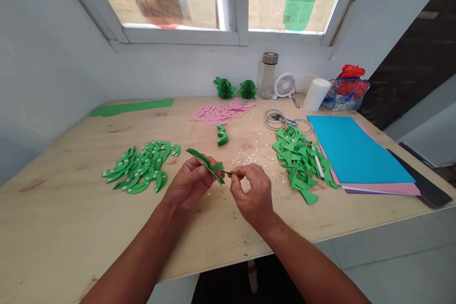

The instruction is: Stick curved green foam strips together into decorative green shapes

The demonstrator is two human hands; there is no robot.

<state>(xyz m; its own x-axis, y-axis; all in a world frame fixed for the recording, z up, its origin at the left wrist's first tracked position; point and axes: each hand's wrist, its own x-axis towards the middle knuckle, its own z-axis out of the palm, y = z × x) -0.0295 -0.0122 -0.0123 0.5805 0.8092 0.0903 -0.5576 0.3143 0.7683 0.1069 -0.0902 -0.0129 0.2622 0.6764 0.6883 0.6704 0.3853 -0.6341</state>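
My left hand (190, 181) is closed on a layered green paper cutout (206, 161), thumb on top of it. My right hand (252, 192) pinches a thin, dark green bit at the cutout's right end; whether this is a paper strip or another piece is too small to tell. Just beyond my hands lies a small stack of curved green paper pieces (222, 136) with white marks. To the left is a heap of similar curved green pieces (142, 168). White paper specks (249, 157) are scattered beyond my right hand.
Green paper scraps (297, 161) with a white pen (318, 164) lie right, beside coloured sheets (359, 152). Tape rolls (275, 126) lie behind the scraps. Pink cutouts (221, 113), two green paper figures (225, 89), a glass bottle (268, 78) and a fan (284, 85) stand farther back.
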